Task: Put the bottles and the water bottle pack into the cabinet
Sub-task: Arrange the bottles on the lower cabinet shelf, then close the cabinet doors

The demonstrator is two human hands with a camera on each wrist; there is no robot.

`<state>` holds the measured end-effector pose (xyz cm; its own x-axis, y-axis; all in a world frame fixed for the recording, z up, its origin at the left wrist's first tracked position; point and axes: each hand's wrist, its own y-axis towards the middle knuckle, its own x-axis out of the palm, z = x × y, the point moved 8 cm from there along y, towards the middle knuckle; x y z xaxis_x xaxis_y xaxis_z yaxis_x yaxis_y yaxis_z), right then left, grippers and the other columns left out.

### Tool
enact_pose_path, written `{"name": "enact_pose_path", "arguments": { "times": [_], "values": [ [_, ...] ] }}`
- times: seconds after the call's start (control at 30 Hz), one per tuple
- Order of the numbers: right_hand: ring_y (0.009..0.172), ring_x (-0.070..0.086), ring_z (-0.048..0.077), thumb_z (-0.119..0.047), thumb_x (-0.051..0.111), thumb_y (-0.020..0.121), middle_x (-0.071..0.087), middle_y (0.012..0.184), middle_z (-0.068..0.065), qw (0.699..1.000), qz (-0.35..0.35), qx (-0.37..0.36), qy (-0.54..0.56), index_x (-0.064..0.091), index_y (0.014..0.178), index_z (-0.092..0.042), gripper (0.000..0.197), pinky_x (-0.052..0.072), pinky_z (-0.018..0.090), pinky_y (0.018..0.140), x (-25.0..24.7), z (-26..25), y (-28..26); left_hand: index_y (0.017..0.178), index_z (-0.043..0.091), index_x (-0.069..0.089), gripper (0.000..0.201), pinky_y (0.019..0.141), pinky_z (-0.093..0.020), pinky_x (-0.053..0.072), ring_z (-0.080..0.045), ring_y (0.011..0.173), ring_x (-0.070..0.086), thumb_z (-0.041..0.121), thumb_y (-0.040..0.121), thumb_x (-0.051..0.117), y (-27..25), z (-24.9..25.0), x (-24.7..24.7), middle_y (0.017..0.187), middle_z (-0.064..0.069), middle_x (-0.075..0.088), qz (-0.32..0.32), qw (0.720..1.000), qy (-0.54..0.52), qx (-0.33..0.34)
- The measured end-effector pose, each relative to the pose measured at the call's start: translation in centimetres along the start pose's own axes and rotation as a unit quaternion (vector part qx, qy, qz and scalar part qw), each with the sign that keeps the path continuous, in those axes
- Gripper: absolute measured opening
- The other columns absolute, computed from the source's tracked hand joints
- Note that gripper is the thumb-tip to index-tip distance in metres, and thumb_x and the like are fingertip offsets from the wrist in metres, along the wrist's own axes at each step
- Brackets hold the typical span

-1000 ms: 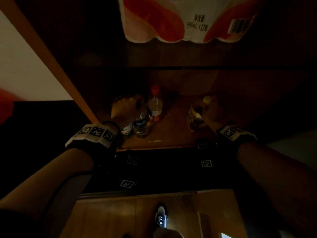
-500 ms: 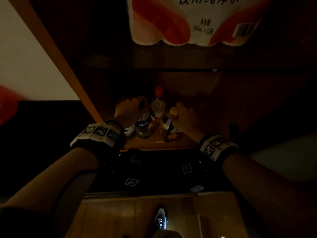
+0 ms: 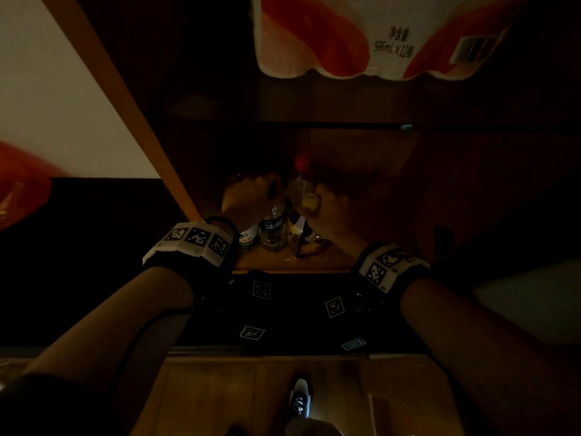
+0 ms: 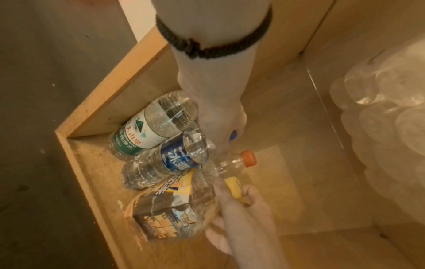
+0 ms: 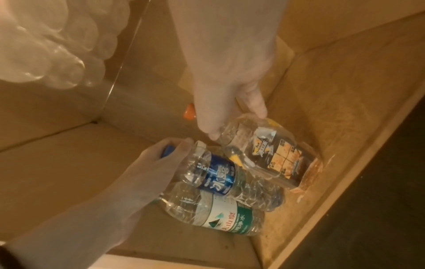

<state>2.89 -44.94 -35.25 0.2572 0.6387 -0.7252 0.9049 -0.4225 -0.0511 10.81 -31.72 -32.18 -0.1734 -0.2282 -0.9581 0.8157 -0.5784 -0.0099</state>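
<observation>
In the head view both hands are inside the dim lower compartment of the cabinet (image 3: 330, 256). My left hand (image 3: 251, 196) grips the blue cap (image 4: 232, 135) of the blue-label bottle (image 4: 170, 160), which stands next to the green-label bottle (image 4: 142, 131) in the left corner. My right hand (image 3: 323, 209) grips the neck and yellow cap (image 4: 233, 187) of the yellow-label bottle (image 5: 271, 156), whose base is on the shelf right of the blue one. An orange-cap bottle (image 4: 239, 161) stands behind them. The water bottle pack (image 3: 371, 36) sits on the shelf above.
The cabinet's left wall (image 4: 110, 94) is tight against the green-label bottle. Bare shelf floor (image 5: 57, 172) lies to the right. A black panel with square markers (image 3: 261, 289) is below the shelf's front edge. A shoe (image 3: 300, 401) stands on the wood floor.
My right hand has carried the yellow-label bottle leftward along the shelf to the blue-label one. My left hand has stayed on the blue-label bottle.
</observation>
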Motion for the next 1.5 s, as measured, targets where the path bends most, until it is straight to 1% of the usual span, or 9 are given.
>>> {"name": "enact_pose_path", "arguments": {
  "times": [0.17,0.47,0.63,0.93,1.0,1.13,1.23,1.33,1.5],
  "values": [
    [0.091,0.066,0.031,-0.035,0.073,0.08,0.069,0.099,0.012,1.0,0.011,0.01,0.027,0.061,0.103,-0.01,0.037,0.053,0.038,0.072,0.0,0.7,-0.3,0.125,0.021,0.051,0.039,0.068,-0.032,0.04,-0.031,0.093,0.063,0.047,0.097,0.041,0.1,0.3,0.0,0.11,-0.01,0.066,-0.001,1.0,0.014,0.0],
    [0.109,0.058,0.028,-0.014,0.071,0.083,0.055,0.125,0.014,0.987,-0.082,0.052,0.125,0.046,0.124,-0.003,0.049,0.05,0.027,0.068,0.6,1.7,-0.8,0.128,0.017,0.046,0.052,0.093,-0.047,0.045,-0.033,0.119,0.049,0.045,0.086,0.059,-0.4,-0.8,-0.3,0.132,-0.011,0.05,-0.037,0.992,-0.117,-0.01],
    [0.118,0.053,0.037,-0.001,0.066,0.084,0.054,0.121,0.018,0.986,-0.056,0.059,0.143,0.046,0.116,-0.004,0.038,0.044,0.056,0.1,1.3,1.4,-1.5,0.139,0.019,0.039,0.051,0.091,-0.038,0.042,-0.032,0.122,0.048,0.029,0.092,0.056,-2.4,-1.2,-1.1,0.137,-0.009,0.045,-0.005,0.992,-0.128,0.009],
    [0.12,0.054,0.037,-0.015,0.062,0.088,0.054,0.132,0.016,0.985,-0.017,0.13,0.114,0.041,0.133,-0.008,0.051,0.045,0.051,0.1,2.2,1.1,-3.8,0.148,0.025,0.026,0.06,0.109,-0.037,0.036,-0.025,0.14,0.034,0.019,0.094,0.051,-7.5,-1.5,-2.6,0.155,-0.002,0.025,-0.045,0.985,-0.147,0.082],
    [0.112,0.055,0.027,-0.015,0.055,0.093,0.055,0.13,0.01,0.983,-0.027,0.149,0.104,0.038,0.139,-0.011,0.049,0.045,0.038,0.09,1.6,-0.4,-6.5,0.146,0.024,0.031,0.055,0.109,-0.037,0.034,-0.026,0.141,0.032,0.018,0.095,0.049,-8.8,-1.7,-2.6,0.153,-0.004,0.03,-0.07,0.982,-0.156,0.083],
    [0.078,0.051,0.014,-0.017,0.049,0.098,0.052,0.085,-0.002,0.981,-0.06,0.159,0.097,0.057,0.123,-0.01,0.028,0.042,0.031,0.077,0.9,-2.0,-11.8,0.138,0.018,0.045,0.039,0.096,-0.033,0.043,-0.025,0.126,0.048,0.021,0.099,0.044,-11.9,-2.2,-1.8,0.144,-0.006,0.045,-0.169,0.959,-0.212,0.076],
    [0.088,0.059,0.02,-0.022,0.05,0.098,0.057,0.094,0.005,0.965,-0.095,0.212,0.125,0.062,0.107,-0.016,0.017,0.048,0.034,0.08,1.8,-1.0,-15.7,0.126,0.014,0.057,0.03,0.08,-0.022,0.047,-0.017,0.106,0.056,0.023,0.1,0.044,-14.9,-1.3,-0.6,0.129,-0.003,0.057,-0.244,0.934,-0.251,0.076],
    [0.072,0.055,0.013,-0.023,0.045,0.101,0.059,0.092,0.005,0.941,-0.156,0.24,0.182,0.05,0.13,-0.003,0.035,0.044,0.022,0.067,2.6,-1.0,-19.8,0.115,0.015,0.064,0.024,0.092,-0.037,0.05,-0.021,0.104,0.063,0.024,0.098,0.049,-17.0,1.2,0.1,0.117,-0.003,0.064,-0.258,0.926,-0.259,0.092],
    [0.068,0.054,0.014,-0.019,0.046,0.101,0.059,0.085,0.003,0.947,-0.138,0.213,0.197,0.05,0.13,-0.002,0.034,0.042,0.021,0.063,-1.0,-1.8,-23.6,0.101,0.014,0.066,0.017,0.093,-0.044,0.054,-0.024,0.096,0.068,0.015,0.096,0.05,-19.1,9.1,-1.8,0.102,-0.011,0.07,-0.224,0.899,-0.338,0.165]
  ]
}}
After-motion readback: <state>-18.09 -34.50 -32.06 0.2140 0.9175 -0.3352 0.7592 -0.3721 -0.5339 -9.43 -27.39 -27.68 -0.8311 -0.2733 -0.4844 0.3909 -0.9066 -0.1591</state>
